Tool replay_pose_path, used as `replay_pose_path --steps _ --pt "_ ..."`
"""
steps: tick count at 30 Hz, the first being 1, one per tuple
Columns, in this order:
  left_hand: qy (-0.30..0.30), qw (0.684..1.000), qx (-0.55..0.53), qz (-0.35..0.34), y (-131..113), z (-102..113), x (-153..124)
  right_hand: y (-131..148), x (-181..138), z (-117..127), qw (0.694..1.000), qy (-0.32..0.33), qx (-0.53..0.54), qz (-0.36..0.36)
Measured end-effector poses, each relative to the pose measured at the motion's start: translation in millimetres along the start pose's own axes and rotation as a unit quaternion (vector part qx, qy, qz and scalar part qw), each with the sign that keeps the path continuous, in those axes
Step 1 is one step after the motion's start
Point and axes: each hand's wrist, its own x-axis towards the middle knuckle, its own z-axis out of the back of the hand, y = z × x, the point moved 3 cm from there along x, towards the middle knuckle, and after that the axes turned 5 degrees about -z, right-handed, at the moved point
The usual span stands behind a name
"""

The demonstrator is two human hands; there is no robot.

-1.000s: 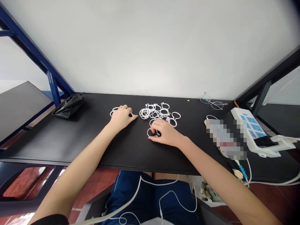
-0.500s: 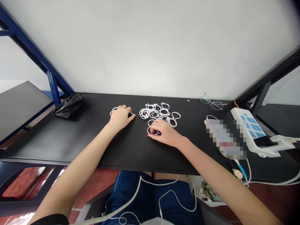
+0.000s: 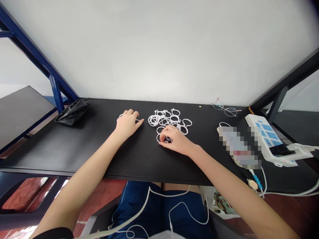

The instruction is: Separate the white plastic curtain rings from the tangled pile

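Observation:
Several white curtain rings (image 3: 164,118) with small eyelets lie in a loose pile at the middle of the black table (image 3: 139,159). My right hand (image 3: 175,141) is at the near side of that pile, thumb and fingers curled closed around a white curtain ring (image 3: 158,137) at the table surface. To the left of the pile, my left hand (image 3: 126,124) rests palm down over a few more white rings (image 3: 138,120), mostly covered by it. Its thumb points away from the fingers, toward the pile.
A crumpled black plastic bag (image 3: 72,113) lies at the left. On the right are eyeglasses (image 3: 230,112), a blurred-out phone-like object (image 3: 239,147) with cables, and a white power strip (image 3: 267,136). A white wall (image 3: 159,49) rises behind the table.
My left hand has shifted very slightly, its fingers lifting a little over the rings. My right hand stays at nearly the same spot with the ring.

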Motion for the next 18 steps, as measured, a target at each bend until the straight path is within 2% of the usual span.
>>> replay_pose_path --steps 3,8,11,15,18 --pt "-0.041 0.999 -0.03 -0.008 -4.8 6.2 -0.5 1.7 -0.3 1.2 0.999 -0.012 0.042 -0.01" --pt "-0.106 0.983 -0.121 -0.09 -19.7 14.5 -3.1 -1.3 1.5 7.3 0.976 -0.062 0.195 -0.079" --pt "-0.11 0.971 -0.154 -0.146 -27.5 16.3 -6.0 -8.1 3.5 10.1 0.938 -0.096 0.306 -0.135" --pt "-0.109 0.95 -0.19 -0.221 -35.2 19.4 -11.5 -17.9 4.4 12.7 0.865 -0.15 0.431 -0.206" --pt "-0.119 0.932 -0.214 -0.268 -41.7 21.4 -16.7 -20.4 4.3 12.7 0.824 -0.146 0.497 -0.229"
